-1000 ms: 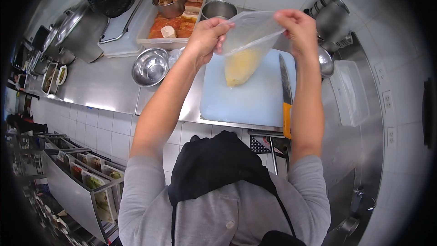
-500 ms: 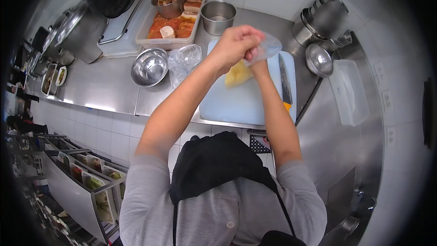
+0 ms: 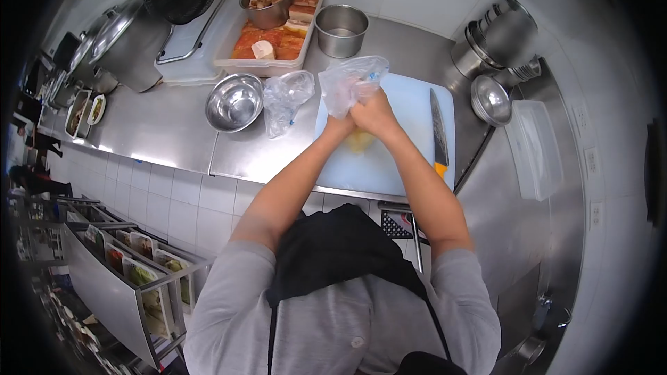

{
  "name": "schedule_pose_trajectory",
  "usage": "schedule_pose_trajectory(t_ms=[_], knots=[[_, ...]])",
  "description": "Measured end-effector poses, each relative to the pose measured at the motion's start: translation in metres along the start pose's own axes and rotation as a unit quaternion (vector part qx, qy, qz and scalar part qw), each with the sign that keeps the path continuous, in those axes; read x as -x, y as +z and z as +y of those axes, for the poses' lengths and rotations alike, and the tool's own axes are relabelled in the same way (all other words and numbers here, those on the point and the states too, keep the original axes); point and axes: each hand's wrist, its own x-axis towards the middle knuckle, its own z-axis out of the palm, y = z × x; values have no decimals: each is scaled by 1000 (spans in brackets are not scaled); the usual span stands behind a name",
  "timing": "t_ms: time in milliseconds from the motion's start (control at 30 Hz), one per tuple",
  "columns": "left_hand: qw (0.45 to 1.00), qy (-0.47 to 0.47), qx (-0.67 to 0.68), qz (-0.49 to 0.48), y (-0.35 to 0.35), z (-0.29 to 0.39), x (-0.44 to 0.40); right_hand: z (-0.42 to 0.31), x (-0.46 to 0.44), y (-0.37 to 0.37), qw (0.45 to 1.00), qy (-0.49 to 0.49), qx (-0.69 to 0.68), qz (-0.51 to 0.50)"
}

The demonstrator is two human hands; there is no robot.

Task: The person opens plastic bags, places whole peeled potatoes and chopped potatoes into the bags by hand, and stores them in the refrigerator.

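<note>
Over the chopping board (image 3: 410, 160), my two hands meet at a clear plastic bag (image 3: 354, 73) with blue print. My left hand (image 3: 340, 123) appears to be inside the bag, and its fingers are blurred behind the film. Closed at the bag's opening, my right hand (image 3: 375, 110) grips the plastic beside the left wrist. Just below my hands a pale yellow piece of food (image 3: 359, 141) lies on the board, partly hidden by my forearms. A knife (image 3: 439, 125) with an orange handle rests along the board's right side.
Left of the board are another crumpled plastic bag (image 3: 286, 97) and a steel bowl (image 3: 235, 103). Behind stand a steel pot (image 3: 341, 31) and a tub (image 3: 264, 66) of meat. Stacked steel containers (image 3: 469, 55) and a plastic box (image 3: 535, 153) are at the right.
The plastic bag has moved left, from the right side of my hands to above them. My right hand has come up to the bag, and my left hand has moved lower into it.
</note>
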Motion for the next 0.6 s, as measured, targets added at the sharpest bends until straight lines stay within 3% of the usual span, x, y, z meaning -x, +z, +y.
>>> schedule_pose_trajectory(t_ms=[200, 300, 400, 500, 600], knots=[[989, 7, 147, 28, -20, 28, -9, -4, 13, -13, 987, -34, -160, 2], [972, -61, 212, 84, -38, 21, -18, -11, 11, -22, 971, 24, -231, 49], [995, -31, -7, 92, -81, 11, -22, -8, 25, -31, 972, 68, -214, 75], [986, -40, -135, 92, -111, 28, -31, 34, 49, -24, 975, 139, -171, -11], [986, -42, -154, 47, -110, -58, -39, 48, 72, -1, 976, 137, -159, -49]])
